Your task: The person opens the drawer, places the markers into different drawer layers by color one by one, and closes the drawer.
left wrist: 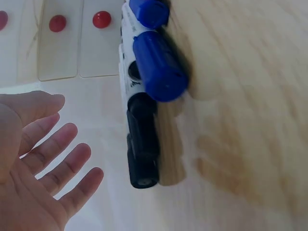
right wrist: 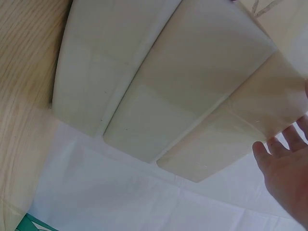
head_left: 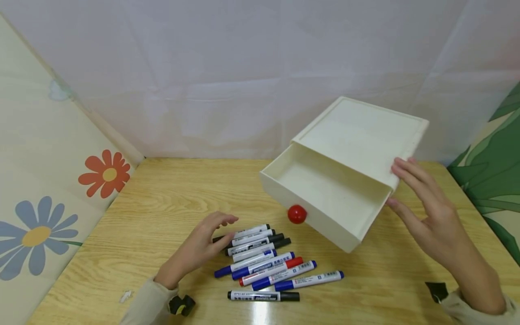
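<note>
A white drawer box (head_left: 365,131) with a pulled-out top drawer (head_left: 325,180) stands on the table; inside the drawer I see no contents. A red knob (head_left: 297,214) is on the drawer front. My right hand (head_left: 430,216) rests its fingertips against the box's right side near the opening; its fingers are fairly straight in the right wrist view. My left hand (head_left: 199,248), fingers loosely spread and holding nothing, is beside the left ends of several whiteboard markers (head_left: 264,266). Their blue and black caps (left wrist: 159,67) show in the left wrist view.
One black-capped marker (head_left: 264,296) lies apart, nearer the front of the wooden table (head_left: 183,189). A white scrap (head_left: 126,296) is at the left. White cloth (head_left: 211,90) hangs behind, with flower-printed panels (head_left: 36,180) at the sides. Lower red knobs (left wrist: 57,23) show in the left wrist view.
</note>
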The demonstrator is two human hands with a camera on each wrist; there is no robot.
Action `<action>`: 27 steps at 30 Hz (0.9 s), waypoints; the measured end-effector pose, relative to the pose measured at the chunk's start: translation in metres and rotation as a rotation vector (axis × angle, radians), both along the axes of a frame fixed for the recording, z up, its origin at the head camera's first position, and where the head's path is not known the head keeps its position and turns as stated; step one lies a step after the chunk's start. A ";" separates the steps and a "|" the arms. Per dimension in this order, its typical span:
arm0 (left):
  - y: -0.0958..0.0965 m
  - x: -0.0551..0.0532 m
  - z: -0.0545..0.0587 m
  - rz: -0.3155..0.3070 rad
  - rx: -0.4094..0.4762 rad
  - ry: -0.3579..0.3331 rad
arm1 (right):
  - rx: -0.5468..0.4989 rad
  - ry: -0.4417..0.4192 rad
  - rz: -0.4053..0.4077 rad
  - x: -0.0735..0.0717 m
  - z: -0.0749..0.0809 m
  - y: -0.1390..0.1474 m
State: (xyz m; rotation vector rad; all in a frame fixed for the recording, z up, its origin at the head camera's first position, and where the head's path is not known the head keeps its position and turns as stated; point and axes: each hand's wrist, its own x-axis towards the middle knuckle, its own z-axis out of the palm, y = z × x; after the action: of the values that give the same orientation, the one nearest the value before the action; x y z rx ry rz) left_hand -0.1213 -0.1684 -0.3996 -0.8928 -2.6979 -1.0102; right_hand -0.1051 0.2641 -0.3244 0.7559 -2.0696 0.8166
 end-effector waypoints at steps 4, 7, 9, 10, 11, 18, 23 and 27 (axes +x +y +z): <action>-0.003 0.000 -0.002 0.010 -0.029 -0.049 | -0.005 0.005 0.002 0.001 0.001 -0.001; -0.006 0.000 -0.003 0.007 -0.062 -0.108 | -0.012 0.014 0.005 0.001 0.002 -0.003; -0.008 0.001 -0.004 0.003 -0.086 -0.148 | -0.015 0.017 0.005 0.002 0.002 -0.003; -0.009 0.001 -0.004 0.002 -0.095 -0.163 | -0.015 0.017 0.005 0.002 0.002 -0.003; -0.010 0.001 -0.004 -0.001 -0.104 -0.174 | -0.016 0.017 0.004 0.002 0.002 -0.003; -0.014 0.000 -0.009 0.006 -0.152 -0.198 | -0.011 -0.006 -0.011 0.001 0.000 -0.001; -0.017 -0.003 -0.013 0.015 -0.173 -0.189 | -0.018 -0.004 -0.007 0.001 0.000 -0.001; -0.019 -0.004 -0.015 0.019 -0.171 -0.183 | -0.024 0.005 -0.002 0.002 0.001 -0.003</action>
State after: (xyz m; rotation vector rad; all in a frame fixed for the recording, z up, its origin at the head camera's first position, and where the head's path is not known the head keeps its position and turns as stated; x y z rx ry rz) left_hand -0.1253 -0.1875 -0.4149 -0.8374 -2.9774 -0.9098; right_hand -0.1027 0.2615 -0.3230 0.7422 -2.0520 0.8367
